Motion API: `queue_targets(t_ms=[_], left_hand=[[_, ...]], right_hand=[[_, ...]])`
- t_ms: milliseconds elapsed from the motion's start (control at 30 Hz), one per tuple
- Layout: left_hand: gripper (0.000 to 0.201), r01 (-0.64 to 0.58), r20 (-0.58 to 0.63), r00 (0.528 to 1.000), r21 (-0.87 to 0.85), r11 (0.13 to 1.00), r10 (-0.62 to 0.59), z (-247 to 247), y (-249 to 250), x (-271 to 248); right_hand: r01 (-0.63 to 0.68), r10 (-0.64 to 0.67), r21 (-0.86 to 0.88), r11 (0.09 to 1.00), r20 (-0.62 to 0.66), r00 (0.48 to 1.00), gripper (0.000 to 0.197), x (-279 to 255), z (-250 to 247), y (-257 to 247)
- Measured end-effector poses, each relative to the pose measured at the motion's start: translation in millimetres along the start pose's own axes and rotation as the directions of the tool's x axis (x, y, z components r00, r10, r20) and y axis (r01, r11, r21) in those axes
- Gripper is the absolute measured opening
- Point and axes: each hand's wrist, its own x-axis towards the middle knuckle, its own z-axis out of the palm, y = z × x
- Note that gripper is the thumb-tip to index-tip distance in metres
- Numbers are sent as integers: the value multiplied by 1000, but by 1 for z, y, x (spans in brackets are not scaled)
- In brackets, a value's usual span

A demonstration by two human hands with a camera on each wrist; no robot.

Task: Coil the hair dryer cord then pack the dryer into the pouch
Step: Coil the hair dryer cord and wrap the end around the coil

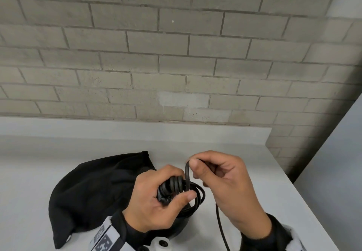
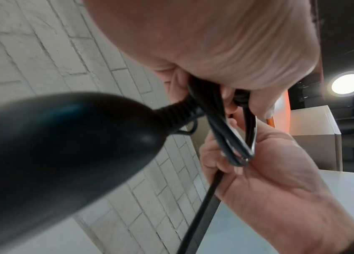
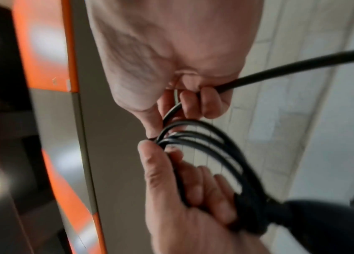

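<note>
A person's left hand (image 1: 154, 201) grips a bundle of black cord (image 1: 188, 174) loops over a pale grey countertop (image 1: 254, 201), thumb pressed across the coils, while the right hand (image 1: 225, 182) pinches the loose run of the cord between thumb and forefinger and holds it arched above the bundle. The hair dryer (image 2: 52, 154) is largely hidden in the head view, only a dark rounded edge showing below the left hand; the left wrist view shows its smooth, glossy black body close and out of focus, narrowing to a ribbed strain-relief collar where the cord leaves it, with a red patch cut off at the frame's left edge. The cord's free end runs down out of the head view, so its plug cannot be seen. The right wrist view is blurred but shows several round, rubbery loops fanned out from the left hand's fingers (image 3: 204, 185). A soft, matte black fabric pouch (image 1: 94, 192) lies slumped on the countertop just left of the hands, its gathered mouth toward a wall of rough grey brick (image 1: 176, 54).
</note>
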Motion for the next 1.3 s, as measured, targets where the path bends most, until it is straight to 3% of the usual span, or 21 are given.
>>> queue_targets(t_ms=[100,167,300,433,567,700,867,933,967,1000,1067,1167,1233,1300], left_hand=[[31,1,-12,1000,-52,999,-2,6,1,-4],[33,11,-45,999,-54,998,-14,9,2,-6],[35,36,-161,986,-66,997,-46,12,1,-5],[35,62,-234,969,-68,996,-77,11,0,-3],[37,122,-304,943,-69,990,-137,9,-4,-4],[35,147,-325,932,-75,986,-164,11,-5,-4],[34,234,-312,911,-148,961,-270,15,-8,-3],[28,255,-325,898,-169,952,-298,15,-9,-1],[28,257,-331,894,-174,951,-302,15,-9,-1],[31,254,-337,893,-173,952,-299,16,-10,0],[36,243,-354,892,-153,958,-282,15,-10,-1],[27,221,-372,895,-108,969,-245,16,-8,-2],[17,209,-365,905,-63,976,-217,17,-7,-2],[19,194,-353,917,-14,981,-187,16,-8,1]], right_hand=[[-198,210,275,941,-15,978,17,-3,10,9],[-246,280,384,890,-35,959,25,-6,17,15],[-187,248,325,927,-158,956,28,-15,23,27],[-110,137,301,947,-71,988,47,-29,30,40],[-39,57,236,971,-73,996,17,-34,37,44],[-67,71,295,953,0,998,24,-30,31,43],[-108,99,202,973,53,994,38,-27,23,40],[-99,101,108,989,-18,995,48,-30,28,40],[-30,27,-29,999,-78,997,47,-32,30,42],[66,-93,-205,977,-125,988,41,-32,31,45],[217,-332,-521,826,-138,933,21,-31,33,53],[223,-450,-716,662,-141,882,17,-31,39,60],[146,-367,-735,662,-147,918,20,-33,43,55],[-11,-126,-612,791,-182,975,21,-34,45,43]])
